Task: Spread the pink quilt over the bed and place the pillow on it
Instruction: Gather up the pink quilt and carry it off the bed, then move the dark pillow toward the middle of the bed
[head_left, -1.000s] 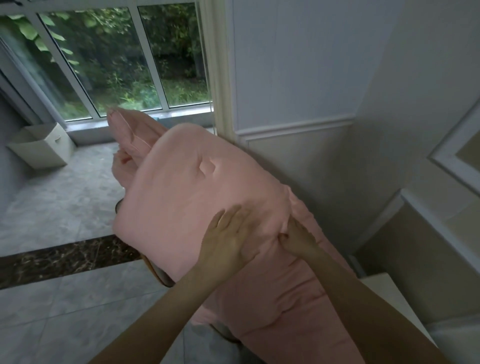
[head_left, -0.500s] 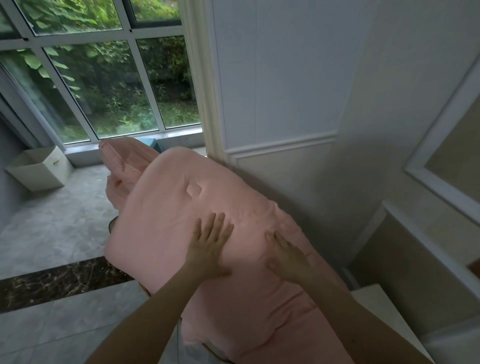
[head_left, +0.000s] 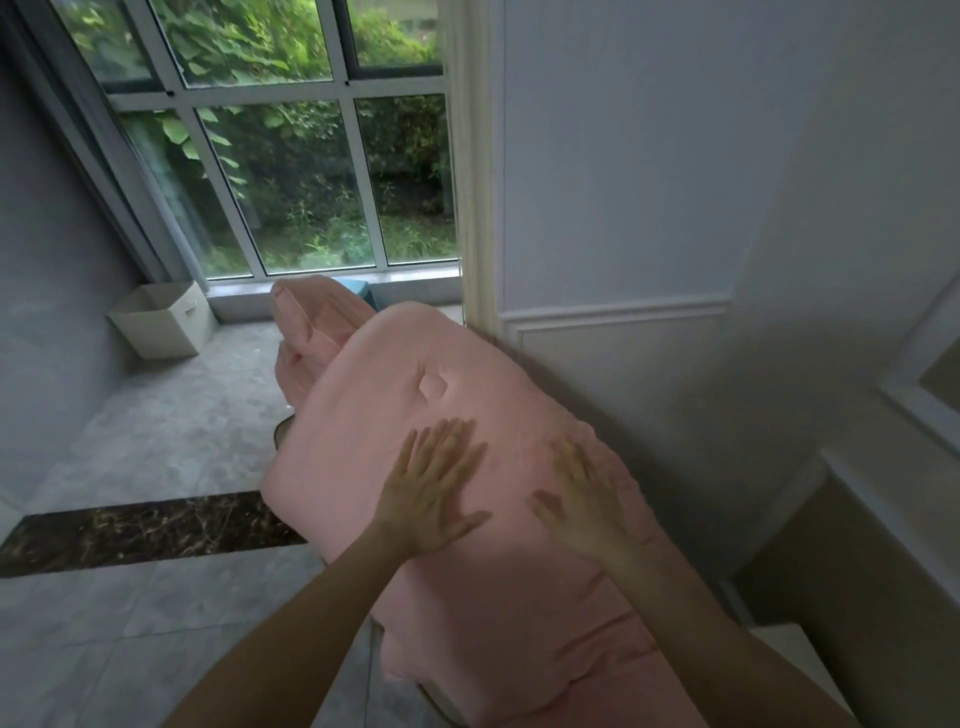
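Soft pink padded quilt (head_left: 441, 545): a second earlier we pinched its fold. Left hand (head_left: 431, 499) and right hand (head_left: 584, 506) now lay flat, fingers spread, gripping nothing; smoothing had begun.

Two bare forearms — no sleeves, rings or watch.

The pink quilt (head_left: 467, 545) hides the bed; the bottom edge crops it.

Both hands let go of the bunched fabric; left hand (head_left: 434, 493) and right hand (head_left: 584, 499) now lie flat, spread apart on the pink quilt (head_left: 467, 597).
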